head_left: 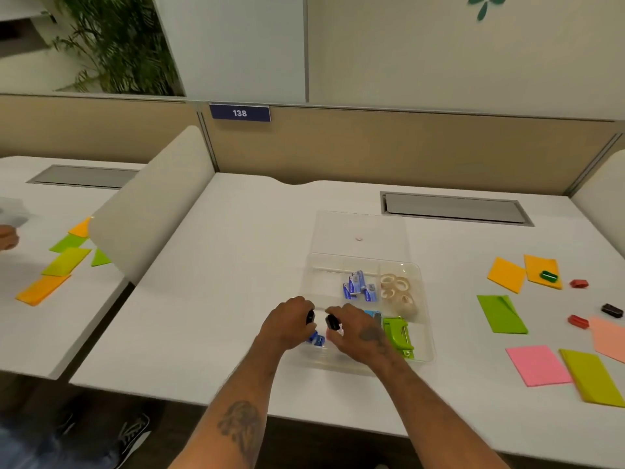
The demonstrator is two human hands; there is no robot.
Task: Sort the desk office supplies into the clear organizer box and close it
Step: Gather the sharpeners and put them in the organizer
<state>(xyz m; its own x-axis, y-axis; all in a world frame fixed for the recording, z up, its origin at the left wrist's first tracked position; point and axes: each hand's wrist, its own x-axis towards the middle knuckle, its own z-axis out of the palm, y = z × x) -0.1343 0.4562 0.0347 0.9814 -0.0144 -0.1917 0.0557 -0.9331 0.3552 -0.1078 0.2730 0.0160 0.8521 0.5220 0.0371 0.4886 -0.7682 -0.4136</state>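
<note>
Both forearms reached in from the near edge, over the white counter (236,265), hands meeting above the near-left compartment of the clear organizer box (426,346). Box sat open at mid-counter, its clear lid (362,228) lying flat just behind it, touching or nearly so.

Loose sticky-note pads spread well to the right of the box: yellow-green pad (592,377), pink pad (537,365), green pad (502,314), two orange pads (506,275), a peach one at the frame edge.

Inside the box: green stapler (399,333) in the near-right compartment, tape rolls (399,292) in the far-right one, blue staple boxes (358,286) in the middle far one.

Left hand (287,323) was curled, fingers pinched on a small black clip (310,316). Right hand (358,330) was partly curled, thumb and fingers pinched on a second black clip (332,322). Small blue clips (316,339) lay in the compartment under the hands.

Still out on the counter at right: green clip (548,275) resting on an orange pad, two red clips (579,283), one black clip (612,310).
</note>
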